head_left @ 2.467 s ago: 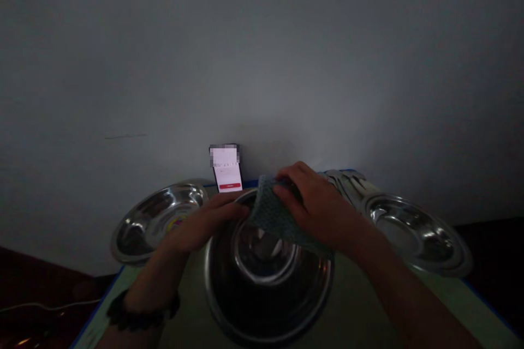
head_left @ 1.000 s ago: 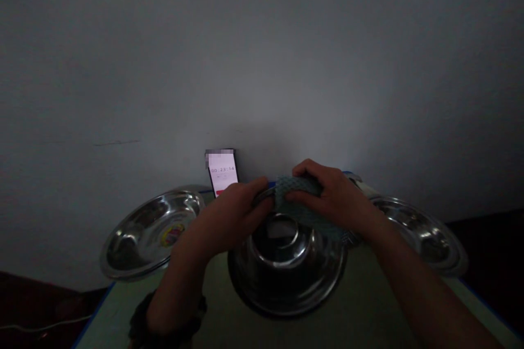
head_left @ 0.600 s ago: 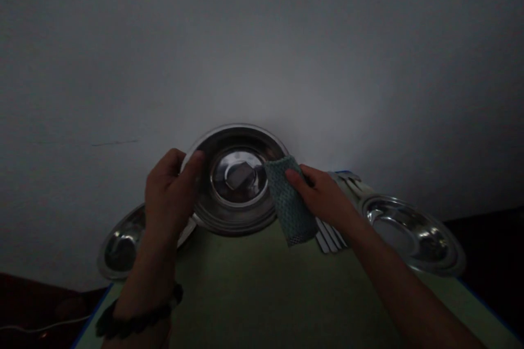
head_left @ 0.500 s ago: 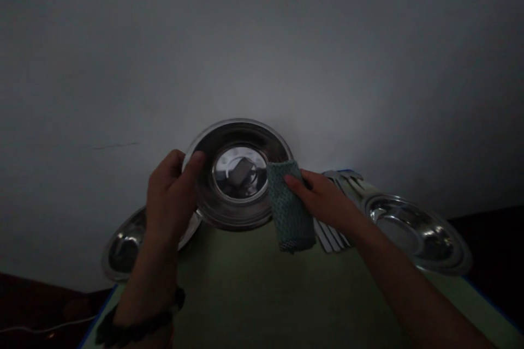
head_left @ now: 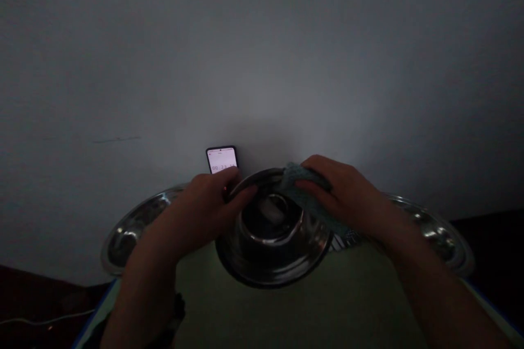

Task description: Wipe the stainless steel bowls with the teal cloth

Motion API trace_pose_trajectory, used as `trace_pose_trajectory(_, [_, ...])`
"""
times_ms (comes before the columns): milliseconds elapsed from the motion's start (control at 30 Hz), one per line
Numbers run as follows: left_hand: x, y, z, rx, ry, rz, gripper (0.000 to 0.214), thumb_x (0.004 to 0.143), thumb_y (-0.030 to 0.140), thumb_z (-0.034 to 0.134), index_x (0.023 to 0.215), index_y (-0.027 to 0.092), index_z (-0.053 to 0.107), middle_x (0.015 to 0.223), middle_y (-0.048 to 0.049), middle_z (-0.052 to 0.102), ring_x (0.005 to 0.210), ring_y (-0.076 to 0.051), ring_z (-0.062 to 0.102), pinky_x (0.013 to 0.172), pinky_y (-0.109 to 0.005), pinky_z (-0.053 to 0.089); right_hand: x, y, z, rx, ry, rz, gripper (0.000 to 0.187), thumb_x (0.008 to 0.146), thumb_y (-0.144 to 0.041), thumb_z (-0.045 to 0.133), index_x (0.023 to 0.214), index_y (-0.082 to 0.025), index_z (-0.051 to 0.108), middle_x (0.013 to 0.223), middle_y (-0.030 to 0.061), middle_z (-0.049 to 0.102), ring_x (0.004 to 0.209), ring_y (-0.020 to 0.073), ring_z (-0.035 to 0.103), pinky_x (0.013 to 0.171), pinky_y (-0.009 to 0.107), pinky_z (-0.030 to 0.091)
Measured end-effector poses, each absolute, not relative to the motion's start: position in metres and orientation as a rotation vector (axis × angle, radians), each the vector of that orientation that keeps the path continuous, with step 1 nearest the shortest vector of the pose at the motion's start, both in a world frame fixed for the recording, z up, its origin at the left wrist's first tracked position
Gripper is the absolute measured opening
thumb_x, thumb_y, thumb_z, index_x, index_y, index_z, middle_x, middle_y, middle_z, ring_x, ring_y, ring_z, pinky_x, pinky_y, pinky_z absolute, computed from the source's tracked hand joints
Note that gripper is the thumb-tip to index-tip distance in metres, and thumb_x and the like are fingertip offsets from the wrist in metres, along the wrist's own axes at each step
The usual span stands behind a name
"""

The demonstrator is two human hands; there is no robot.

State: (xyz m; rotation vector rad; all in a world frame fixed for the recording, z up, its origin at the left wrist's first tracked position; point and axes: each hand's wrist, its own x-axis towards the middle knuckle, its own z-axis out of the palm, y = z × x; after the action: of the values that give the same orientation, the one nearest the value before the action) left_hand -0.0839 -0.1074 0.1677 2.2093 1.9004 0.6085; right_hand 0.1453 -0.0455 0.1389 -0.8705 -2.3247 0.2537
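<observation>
A steel plate (head_left: 270, 245) is held above the green table (head_left: 262, 311), tipped so its underside and base ring face me. My left hand (head_left: 204, 212) grips its far left rim, fingers closed over the edge. My right hand (head_left: 347, 196) is closed on a teal knitted cloth (head_left: 305, 196) and presses it against the plate's far right rim. The cloth hangs down behind the plate's right side.
Another steel plate (head_left: 126, 232) lies at the table's left corner and one more (head_left: 442, 234) at the right. A lit phone (head_left: 221, 159) leans on the grey wall behind. Flat cutlery (head_left: 344, 240) peeks out under my right hand. The room is dim.
The plate was raised upright facing me half a second ago; now it is lowered and tipped back, underside towards me. Both hands came down with it, the cloth now on the far rim.
</observation>
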Motion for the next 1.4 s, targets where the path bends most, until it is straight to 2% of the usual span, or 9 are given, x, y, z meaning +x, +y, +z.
trace_pose_trajectory(233, [-0.069, -0.111, 0.164, 2.395, 1.588, 0.484, 0.020, 0.084, 0.031, 0.051, 0.068, 0.019, 0.053, 0.052, 0.0058, 0.049, 0.046, -0.008, 0.040, 0.046, -0.023, 0.027, 0.128, -0.054, 0.135, -0.786, -2.475, 0.087, 0.008, 0.086, -0.027, 0.060, 0.092, -0.021, 0.059, 0.090, 0.0038, 0.063, 0.087, 0.0217, 0.054, 0.076, 0.036, 0.039])
trace_pose_trajectory(433, [-0.071, -0.114, 0.169, 2.326, 1.504, 0.548, 0.017, 0.082, 0.027, 0.051, 0.068, 0.019, 0.056, 0.052, 0.0064, 0.047, 0.047, -0.008, 0.040, 0.046, -0.022, 0.028, 0.120, -0.060, 0.129, -0.725, -2.296, 0.363, 0.018, 0.087, -0.031, 0.058, 0.101, -0.022, 0.053, 0.096, 0.0045, 0.063, 0.085, 0.0179, 0.057, 0.074, 0.032, 0.043])
trace_pose_trajectory(667, [-0.088, -0.119, 0.172, 1.867, 1.357, 0.909, 0.035, 0.072, 0.031, 0.065, 0.052, 0.020, 0.039, 0.051, 0.0058, 0.037, 0.049, -0.009, 0.037, 0.043, -0.021, 0.033, 0.120, -0.065, 0.142, -0.548, -2.263, 0.386, 0.016, 0.095, -0.031, 0.045, 0.098, -0.020, 0.057, 0.091, 0.0021, 0.063, 0.083, 0.0135, 0.057, 0.073, 0.026, 0.042])
trace_pose_trajectory(833, [-0.095, -0.114, 0.169, 1.541, 1.460, 1.369, 0.037, 0.063, 0.031, 0.072, 0.050, 0.021, 0.039, 0.045, 0.0065, 0.038, 0.040, -0.007, 0.035, 0.037, -0.022, 0.028, 0.139, -0.053, 0.147, -0.865, -2.219, 0.423, 0.020, 0.093, -0.040, 0.046, 0.092, -0.023, 0.056, 0.081, 0.0004, 0.062, 0.070, 0.0145, 0.056, 0.062, 0.026, 0.039])
trace_pose_trajectory(967, [-0.085, -0.099, 0.154, 1.369, 1.522, 1.562, 0.035, 0.068, 0.033, 0.067, 0.055, 0.021, 0.036, 0.047, 0.0075, 0.039, 0.039, -0.006, 0.034, 0.037, -0.021, 0.028, 0.136, -0.045, 0.135, -1.168, -1.966, 0.292, 0.027, 0.094, -0.046, 0.039, 0.091, -0.021, 0.050, 0.075, 0.0022, 0.060, 0.065, 0.0170, 0.054, 0.058, 0.029, 0.036])
trace_pose_trajectory(1067, [-0.079, -0.095, 0.148, 1.494, 1.493, 1.463, 0.030, 0.075, 0.038, 0.063, 0.060, 0.021, 0.043, 0.050, 0.0068, 0.043, 0.043, -0.008, 0.040, 0.040, -0.021, 0.031, 0.135, -0.042, 0.131, -1.188, -1.877, 0.220, 0.026, 0.094, -0.045, 0.038, 0.088, -0.022, 0.049, 0.076, 0.0028, 0.059, 0.067, 0.0176, 0.055, 0.059, 0.030, 0.035])
trace_pose_trajectory(1200, [-0.079, -0.106, 0.158, 1.868, 1.542, 1.016, 0.032, 0.086, 0.046, 0.050, 0.072, 0.019, 0.059, 0.062, 0.0014, 0.058, 0.055, -0.012, 0.053, 0.048, -0.023, 0.038, 0.143, -0.041, 0.137, -1.044, -2.041, 0.233, 0.024, 0.093, -0.044, 0.043, 0.086, -0.022, 0.052, 0.073, 0.0006, 0.059, 0.066, 0.0156, 0.055, 0.060, 0.028, 0.036])
trace_pose_trajectory(1300, [-0.079, -0.112, 0.164, 2.043, 1.566, 0.711, 0.044, 0.091, 0.050, 0.038, 0.068, 0.019, 0.060, 0.059, 0.0007, 0.059, 0.054, -0.013, 0.054, 0.048, -0.024, 0.036, 0.143, -0.045, 0.142, -0.928, -2.217, 0.254, 0.026, 0.093, -0.045, 0.044, 0.083, -0.022, 0.053, 0.075, 0.0000, 0.060, 0.067, 0.0147, 0.055, 0.061, 0.027, 0.037])
trace_pose_trajectory(1400, [-0.075, -0.110, 0.162, 2.165, 1.615, 0.585, 0.042, 0.092, 0.048, 0.036, 0.071, 0.020, 0.059, 0.060, 0.0011, 0.060, 0.055, -0.013, 0.054, 0.051, -0.024, 0.036, 0.137, -0.051, 0.141, -0.855, -2.326, 0.285, 0.025, 0.093, -0.043, 0.045, 0.083, -0.022, 0.055, 0.080, 0.0006, 0.062, 0.071, 0.0148, 0.056, 0.063, 0.027, 0.038])
